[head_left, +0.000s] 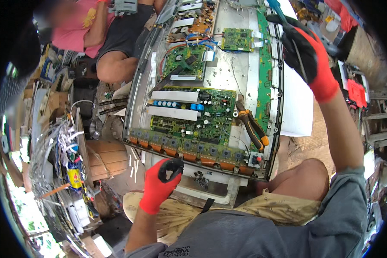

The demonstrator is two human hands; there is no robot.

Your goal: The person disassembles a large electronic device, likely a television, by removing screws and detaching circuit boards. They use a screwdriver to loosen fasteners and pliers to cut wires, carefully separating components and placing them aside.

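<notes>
A large flat-screen panel lies in front of me, its bare metal back carrying green circuit boards. Above its far right edge, my right hand, in a red and black glove, is closed around a blue-handled screwdriver with a thin metal shaft. My left hand, gloved alike, is just off the panel's near edge. Its thumb and fingers curl into a ring with the tips together; anything pinched there is too small to make out. Pliers with orange and black handles rest on the panel beside the big circuit board.
Another person in a pink top sits at the far left, holding a grey part. A dark tool with a green band lies across a smaller board. Loose screws sit below the near edge. Tangled wires and scrap crowd the left.
</notes>
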